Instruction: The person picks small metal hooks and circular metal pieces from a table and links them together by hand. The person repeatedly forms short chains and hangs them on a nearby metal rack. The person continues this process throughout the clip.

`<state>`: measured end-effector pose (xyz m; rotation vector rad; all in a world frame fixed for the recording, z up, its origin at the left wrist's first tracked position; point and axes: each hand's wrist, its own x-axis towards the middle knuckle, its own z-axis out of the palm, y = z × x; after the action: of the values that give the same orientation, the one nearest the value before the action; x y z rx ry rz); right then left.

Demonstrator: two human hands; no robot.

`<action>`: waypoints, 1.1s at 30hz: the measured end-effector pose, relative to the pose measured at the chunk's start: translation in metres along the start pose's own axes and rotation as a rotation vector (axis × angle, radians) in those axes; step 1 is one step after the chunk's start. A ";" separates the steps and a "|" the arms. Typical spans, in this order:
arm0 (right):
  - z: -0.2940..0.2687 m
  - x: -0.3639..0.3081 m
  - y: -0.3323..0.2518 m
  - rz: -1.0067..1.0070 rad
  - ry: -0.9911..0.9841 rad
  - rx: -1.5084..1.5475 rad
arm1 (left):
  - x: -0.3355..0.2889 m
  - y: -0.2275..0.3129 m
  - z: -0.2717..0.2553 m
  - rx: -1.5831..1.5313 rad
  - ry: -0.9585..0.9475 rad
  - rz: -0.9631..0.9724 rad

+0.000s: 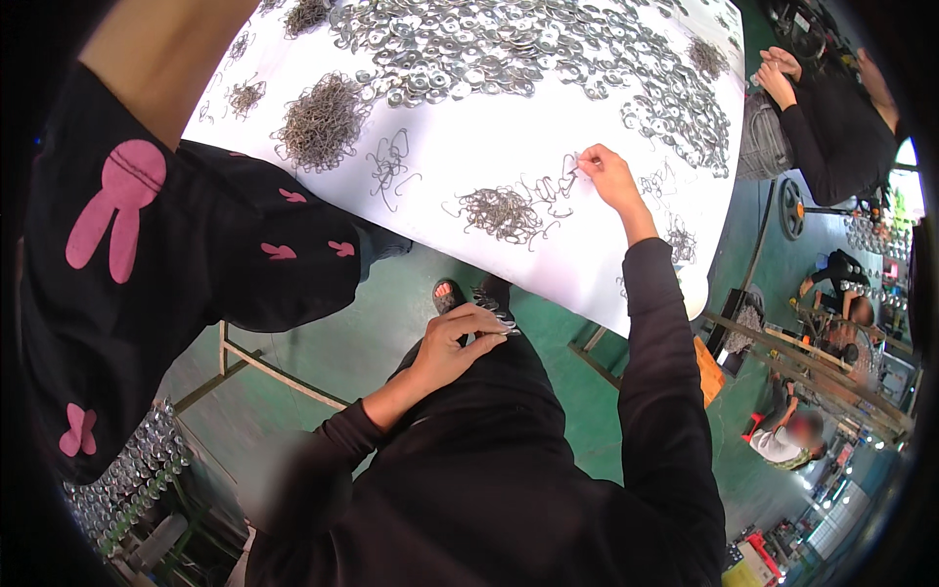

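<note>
Over my lap, my left hand (458,344) is closed, thumb and fingers pressed round small shiny metal pieces (510,331) whose full shape is hidden. My right hand (608,178) reaches over the white table (577,269) and pinches a thin bent wire hook (574,162) at its fingertips. Just left of that hand lies a loose pile of wire hooks (501,213), with several strays spread between the two. Beyond it, a broad heap of round silver metal discs with centre holes (489,49) covers the far part of the table.
A denser hook pile (323,122) sits at the table's left. Close on my left is a person in a black garment with pink shapes (210,235); another person (831,127) is at the far right. Metal parts fill a rack (132,470) at lower left. The floor (293,362) is green.
</note>
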<state>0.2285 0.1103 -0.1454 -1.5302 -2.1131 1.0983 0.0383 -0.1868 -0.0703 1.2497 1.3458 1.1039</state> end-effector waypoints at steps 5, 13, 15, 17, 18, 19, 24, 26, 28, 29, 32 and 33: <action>-0.012 -0.062 -0.015 0.218 -0.116 0.769 | 0.000 -0.002 -0.001 0.003 0.010 0.025; 0.030 -0.231 -0.121 0.315 -0.046 1.054 | -0.007 -0.012 0.001 -0.174 -0.001 -0.061; 0.045 -0.253 -0.133 0.309 0.074 1.061 | -0.005 -0.009 -0.002 -0.180 -0.030 -0.053; 0.056 -0.262 -0.135 0.314 0.126 1.077 | -0.005 -0.010 -0.002 -0.186 -0.026 -0.021; 0.063 -0.264 -0.132 0.316 0.157 1.056 | -0.005 -0.009 -0.003 -0.181 -0.033 -0.030; 0.067 -0.266 -0.131 0.317 0.186 1.033 | -0.005 -0.008 -0.005 -0.176 -0.039 -0.040; 0.077 -0.257 -0.133 0.241 0.311 0.931 | -0.004 -0.003 -0.006 -0.138 -0.058 -0.001; 0.076 -0.257 -0.141 0.118 0.386 0.846 | -0.005 -0.007 -0.005 -0.137 -0.069 0.034; 0.078 -0.259 -0.139 0.039 0.401 0.690 | 0.006 -0.008 -0.010 -0.050 -0.059 0.113; 0.078 -0.260 -0.138 -0.005 0.400 0.610 | 0.011 -0.009 -0.014 -0.007 -0.044 0.150; 0.067 -0.259 -0.143 -0.083 0.331 0.505 | 0.067 -0.033 -0.030 0.159 0.152 0.138; 0.065 -0.259 -0.142 -0.099 0.298 0.502 | 0.090 -0.028 -0.037 0.208 0.213 0.040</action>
<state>0.1909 -0.1702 -0.0374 -1.2422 -1.5481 1.1673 -0.0039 -0.0991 -0.0992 1.3419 1.6364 1.1748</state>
